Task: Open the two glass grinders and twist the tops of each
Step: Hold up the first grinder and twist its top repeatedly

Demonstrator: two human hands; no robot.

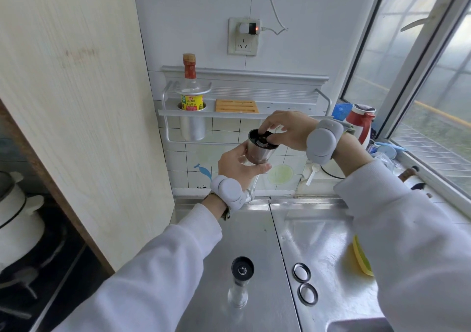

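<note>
Landmark: I place everything relative to the standing grinder (pixel 240 284), upright on the steel worktop (pixel 257 232), black top on, no hand near it.
Left hand (pixel 238 164): up and beyond the standing grinder, my fingers (pixel 257 169) wrapped around the glass body of the held grinder (pixel 258 150), gripping just under its metal collar.
Held grinder: in the air, well above the worktop, tilted slightly, black top facing me.
Right hand (pixel 288 130): above and right of the standing grinder, my fingertips pinching the black top of the held grinder, as for a twist.
Caps (pixel 305 283): two rings lie flat just right of the standing grinder, one behind the other; I take them for the removed caps.
Progress: opening looks done for both; twisting is in hand on one.
Left: I judge the standing grinder's top may need twisting; I cannot tell.
</note>
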